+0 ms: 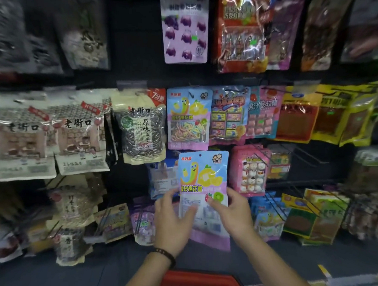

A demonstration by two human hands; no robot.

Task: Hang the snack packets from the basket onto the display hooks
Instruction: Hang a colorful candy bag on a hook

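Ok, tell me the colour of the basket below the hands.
The basket is red; the head view shows it best.

Blue-and-pink snack packet, upright, not yet hung.
Held just below matching hung packet (same print); red basket at frame bottom.

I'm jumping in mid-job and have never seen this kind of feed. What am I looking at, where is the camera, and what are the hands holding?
There is no machine: a person works with two bare hands. The one picture comes from a wide-angle camera on their head, looking forward and down. The left hand and right hand both grip the lower part of a light-blue snack packet with a yellow cartoon worm, held upright before a dark display wall. A matching packet hangs just above it, among many other hung packets. The red basket shows at the bottom edge.
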